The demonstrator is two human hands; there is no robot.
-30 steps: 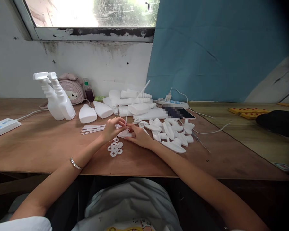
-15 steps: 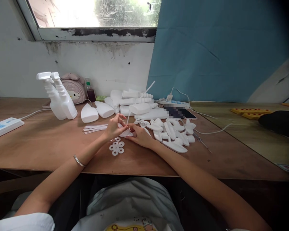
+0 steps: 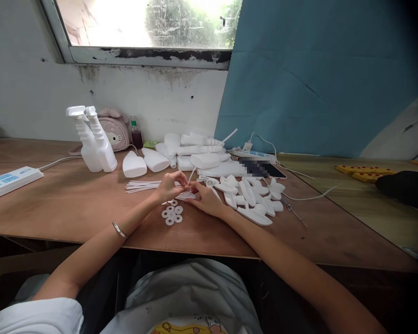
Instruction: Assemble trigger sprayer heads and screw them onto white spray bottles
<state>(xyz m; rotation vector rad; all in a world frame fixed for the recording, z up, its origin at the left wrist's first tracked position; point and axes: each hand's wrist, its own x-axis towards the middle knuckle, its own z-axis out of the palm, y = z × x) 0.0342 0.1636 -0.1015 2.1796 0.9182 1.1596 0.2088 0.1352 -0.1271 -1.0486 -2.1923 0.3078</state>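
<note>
A white trigger spray head (image 3: 186, 196) lies low over the table between my hands, partly covered by fingers. From it a thin white tube (image 3: 192, 174) sticks up, leaning right. My left hand (image 3: 171, 187) is closed in a pinch at the foot of this tube; the exact contact is hidden. Around the spray head curls my right hand (image 3: 206, 198), fingertips meeting those of the left. Flat white ring washers (image 3: 172, 215) lie just in front of my left hand. Beside it rests a bundle of loose white tubes (image 3: 141, 186).
More white spray heads (image 3: 249, 195) are heaped right of my right hand. Behind are piled white bottles (image 3: 204, 160); two assembled spray bottles (image 3: 95, 150) stand left. A phone (image 3: 261, 168), a screwdriver-like tool (image 3: 294, 210) and a power strip (image 3: 12, 182) also lie on the table (image 3: 73, 208).
The whole view has shifted slightly, with things lying a little further right. Both hands stay together at the spray head; the tube leans more to the right.
</note>
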